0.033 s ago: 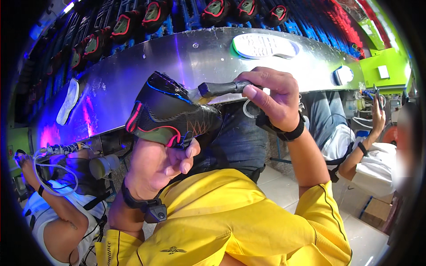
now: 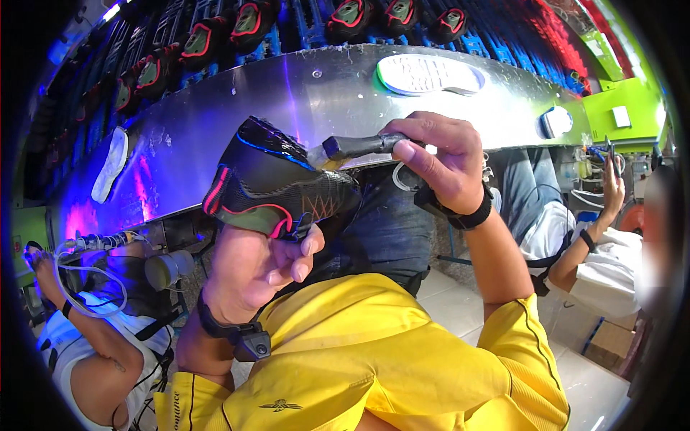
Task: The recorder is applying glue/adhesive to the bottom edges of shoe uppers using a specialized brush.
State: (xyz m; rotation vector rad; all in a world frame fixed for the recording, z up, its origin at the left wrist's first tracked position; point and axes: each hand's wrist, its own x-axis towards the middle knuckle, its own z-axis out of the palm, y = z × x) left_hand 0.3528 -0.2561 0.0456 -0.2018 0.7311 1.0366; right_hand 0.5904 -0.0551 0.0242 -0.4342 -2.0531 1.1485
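Observation:
A black shoe upper [image 2: 277, 176] with pink-red trim, a green lining and orange lacing is held up above my lap, its bottom side turned up and away. My left hand [image 2: 269, 262] holds it from below with curled fingers; part of the hand is hidden behind the shoe. Along the bottom edge runs a wet-looking shine under blue light. Between thumb and fingers of my right hand [image 2: 438, 151] is a brush [image 2: 352, 146] with a dark handle. Its pale bristles meet the shoe's bottom edge near the toe half.
Beyond lies a metal bench [image 2: 316, 93] with a white sole [image 2: 431, 75] on it and another pale sole [image 2: 110, 165] at left. Several similar shoes [image 2: 251, 21] sit on a blue rack behind. Co-workers in white sit at left [image 2: 100, 359] and right [image 2: 604, 266].
The brush has shifted slightly to the right along the shoe's edge, with my right hand. My left hand and the shoe stay nearly still.

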